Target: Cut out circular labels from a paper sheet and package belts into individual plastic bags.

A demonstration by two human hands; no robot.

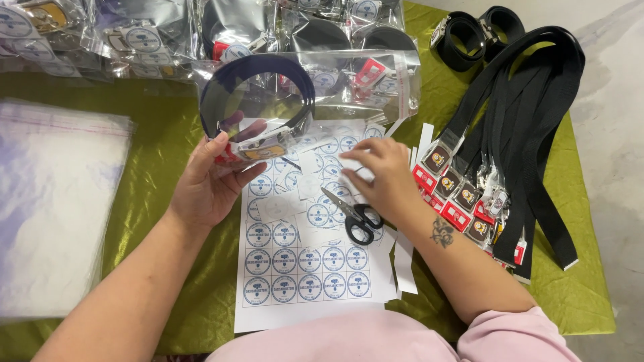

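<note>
Right now we are partway through sealing one packed belt: our left hand [209,181] grips a clear bag with a coiled dark belt [258,94] by its lower edge, thumb and fingers closed on the plastic, holding it tilted up above the sticker sheet [302,275]. Our right hand [379,175] lies palm down on the upper part of that sheet, fingers drawn together and curled at the tips, seemingly picking at one round sticker; whether a sticker is already pinched we cannot tell. As we judge it, the next move calls for lifting a single sticker cleanly off its backing and pressing it over the bag's flap without creasing it. Both forearms reach in from the lower edge, the left raised, the right low and flat. Black-handled scissors [354,216] rest on the sheet just beside the right wrist. Unpacked black belts [523,134] lie at the right of the green table [583,295], empty clear bags [57,201] at the left, and finished packs [154,40] along the far edge.
</note>
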